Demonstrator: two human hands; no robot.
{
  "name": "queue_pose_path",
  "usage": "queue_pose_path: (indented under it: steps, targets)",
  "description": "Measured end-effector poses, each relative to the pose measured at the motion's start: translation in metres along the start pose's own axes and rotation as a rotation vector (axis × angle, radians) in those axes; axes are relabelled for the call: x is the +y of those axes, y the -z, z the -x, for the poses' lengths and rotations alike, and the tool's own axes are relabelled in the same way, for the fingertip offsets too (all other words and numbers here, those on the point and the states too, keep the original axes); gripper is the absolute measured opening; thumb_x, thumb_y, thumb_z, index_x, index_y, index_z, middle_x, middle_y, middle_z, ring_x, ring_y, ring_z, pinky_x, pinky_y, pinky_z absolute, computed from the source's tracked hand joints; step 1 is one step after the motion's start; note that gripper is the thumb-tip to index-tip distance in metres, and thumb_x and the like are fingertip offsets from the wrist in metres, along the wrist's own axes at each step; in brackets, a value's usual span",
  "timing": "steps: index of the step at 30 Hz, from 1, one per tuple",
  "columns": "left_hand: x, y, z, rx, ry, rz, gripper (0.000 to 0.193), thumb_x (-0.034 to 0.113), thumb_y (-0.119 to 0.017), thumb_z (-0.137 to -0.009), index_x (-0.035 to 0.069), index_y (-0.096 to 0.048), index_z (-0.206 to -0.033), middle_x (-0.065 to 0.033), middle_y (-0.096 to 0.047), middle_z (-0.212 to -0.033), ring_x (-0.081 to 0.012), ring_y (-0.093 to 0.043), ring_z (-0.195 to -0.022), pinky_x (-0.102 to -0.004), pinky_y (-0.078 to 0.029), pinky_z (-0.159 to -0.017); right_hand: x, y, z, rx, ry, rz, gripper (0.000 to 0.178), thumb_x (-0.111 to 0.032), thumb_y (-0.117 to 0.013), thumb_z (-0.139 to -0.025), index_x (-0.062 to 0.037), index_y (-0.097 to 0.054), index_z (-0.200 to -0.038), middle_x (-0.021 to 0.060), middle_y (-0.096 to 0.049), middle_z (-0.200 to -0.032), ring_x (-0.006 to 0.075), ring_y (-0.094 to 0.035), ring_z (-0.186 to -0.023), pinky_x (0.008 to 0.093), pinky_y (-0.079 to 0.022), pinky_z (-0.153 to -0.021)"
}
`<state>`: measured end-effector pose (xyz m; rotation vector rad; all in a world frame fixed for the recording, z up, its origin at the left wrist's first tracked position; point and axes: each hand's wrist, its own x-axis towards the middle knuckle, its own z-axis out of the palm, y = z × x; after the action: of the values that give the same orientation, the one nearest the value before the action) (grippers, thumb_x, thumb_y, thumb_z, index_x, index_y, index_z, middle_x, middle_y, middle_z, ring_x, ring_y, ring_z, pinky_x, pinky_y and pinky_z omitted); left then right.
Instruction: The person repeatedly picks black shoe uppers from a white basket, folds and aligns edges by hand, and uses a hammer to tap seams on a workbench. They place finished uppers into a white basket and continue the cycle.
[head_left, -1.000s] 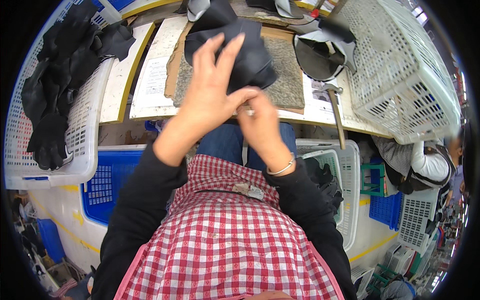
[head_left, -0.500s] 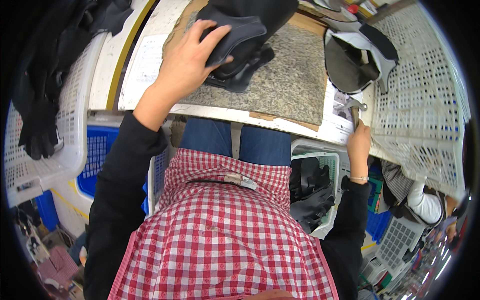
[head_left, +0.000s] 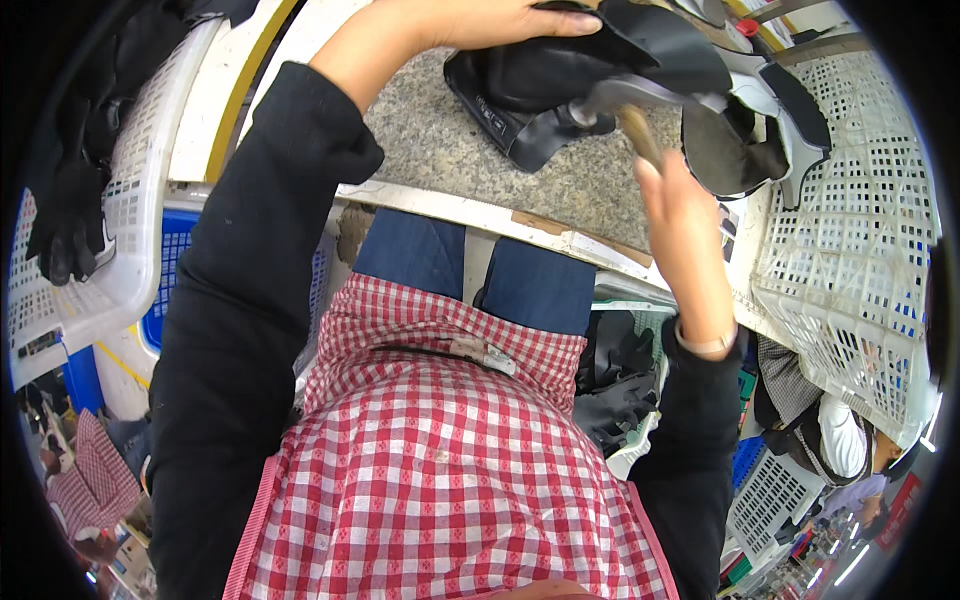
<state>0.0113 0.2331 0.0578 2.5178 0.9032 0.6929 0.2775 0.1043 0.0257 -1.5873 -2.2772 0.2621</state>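
Observation:
At the top of the head view, my left hand (head_left: 505, 22) grips a black leather shoe upper (head_left: 540, 75), its thumb lying along the leather and its other fingers mostly hidden. The upper rests on a speckled stone slab (head_left: 420, 130), with a loose flap toward me. My right hand (head_left: 685, 205) is closed round the wooden handle of a hammer (head_left: 641, 138). The metal head, smeared by motion, is at the right part of the upper; whether it touches the leather I cannot tell.
Just right of the slab lies another upper with grey lining (head_left: 725, 150), beside a large white plastic basket (head_left: 850, 220). A white basket (head_left: 135, 200) with black pieces stands left. Below the table edge, another basket holds black leather pieces (head_left: 615, 380). A person (head_left: 840, 435) is at lower right.
My right hand has brought the hammer leftward from beside the slab to the upper. My left hand has moved up and right, and the upper has shifted right and lies differently.

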Motion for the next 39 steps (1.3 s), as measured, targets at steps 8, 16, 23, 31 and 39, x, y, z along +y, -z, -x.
queue_pose_path:
  steps: [8,16,23,31,39]
  targets:
    - [-0.012,-0.006,-0.007,-0.043,0.146,-0.018,0.049,0.046,-0.049,-0.105,0.007,-0.069,-0.129,-0.0222,-0.071,-0.123,-0.0399,-0.066,-0.114,-0.0444,-0.049,-0.101,-0.002,-0.005,-0.011,0.054,-0.065,0.061,0.028,-0.028,-0.060,-0.105,-0.0025,-0.052,-0.096,0.0240,-0.064,-0.068,0.0470,-0.066,-0.067,0.0538,-0.051,-0.056]
    - [-0.014,-0.020,0.001,0.020,0.271,-0.209,0.052,0.053,-0.058,-0.101,0.016,-0.067,-0.136,-0.0138,-0.072,-0.123,-0.0338,-0.069,-0.114,-0.0435,-0.055,-0.098,-0.028,-0.004,-0.019,0.039,-0.341,-0.073,0.026,-0.024,-0.060,-0.105,0.0008,-0.051,-0.104,0.0281,-0.064,-0.075,0.0522,-0.064,-0.073,0.0540,-0.049,-0.058]
    - [-0.003,-0.008,0.007,-0.064,0.318,-0.166,0.055,0.060,-0.052,-0.101,0.018,-0.067,-0.134,-0.0167,-0.072,-0.119,-0.0398,-0.068,-0.111,-0.0499,-0.053,-0.095,-0.009,-0.020,0.005,-0.111,-0.069,-0.070,0.027,-0.023,-0.063,-0.102,0.0013,-0.051,-0.102,0.0304,-0.065,-0.075,0.0508,-0.065,-0.071,0.0568,-0.051,-0.060]
    - [0.035,-0.106,0.088,0.727,0.663,0.035,0.079,0.007,-0.078,-0.085,0.005,-0.036,-0.151,-0.0260,-0.051,-0.139,-0.0422,-0.061,-0.121,-0.0461,-0.052,-0.099,-0.001,-0.067,0.027,-0.078,0.013,-0.051,0.028,-0.026,-0.059,-0.104,0.0012,-0.050,-0.101,0.0267,-0.067,-0.072,0.0495,-0.066,-0.067,0.0570,-0.053,-0.060]
    - [0.078,0.066,0.028,0.425,0.512,-0.823,0.036,0.025,-0.066,-0.097,0.008,-0.063,-0.129,-0.0235,-0.073,-0.099,-0.0454,-0.071,-0.089,-0.0477,-0.059,-0.078,-0.034,0.023,0.055,-0.038,0.049,-0.397,0.031,-0.031,-0.057,-0.107,-0.0010,-0.050,-0.105,0.0289,-0.061,-0.073,0.0504,-0.064,-0.072,0.0547,-0.047,-0.058]
